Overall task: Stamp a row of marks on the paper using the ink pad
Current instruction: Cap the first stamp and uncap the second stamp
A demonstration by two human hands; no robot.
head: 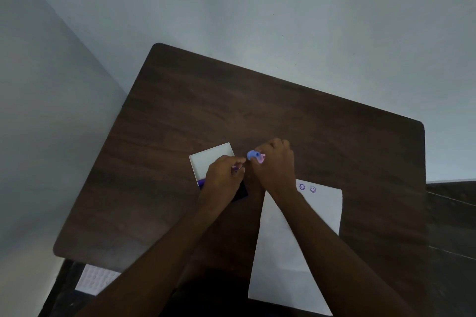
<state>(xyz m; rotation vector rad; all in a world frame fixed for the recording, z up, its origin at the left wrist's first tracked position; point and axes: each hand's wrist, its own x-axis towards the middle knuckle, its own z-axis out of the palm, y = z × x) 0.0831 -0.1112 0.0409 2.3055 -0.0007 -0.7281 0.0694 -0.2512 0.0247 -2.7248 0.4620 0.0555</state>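
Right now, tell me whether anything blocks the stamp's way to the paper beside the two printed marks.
Nothing visible lies on that route. The right hand holds the blue and pink stamp above bare table, beyond the paper; only its own forearm crosses the sheet, left of the marks.

Dim, bluish and underexposed throughout. Soft, even light with no hard shadows and no glare on the dark wooden table (257, 100). Forearms nearly black toward the bottom edge, detail lost. Strong wide-angle distortion: table edges bowed, wall (283, 2) lines slanting at the left. Slight softness on both hands; stamped marks (307, 188) on the white paper (309, 213) legible but faint.
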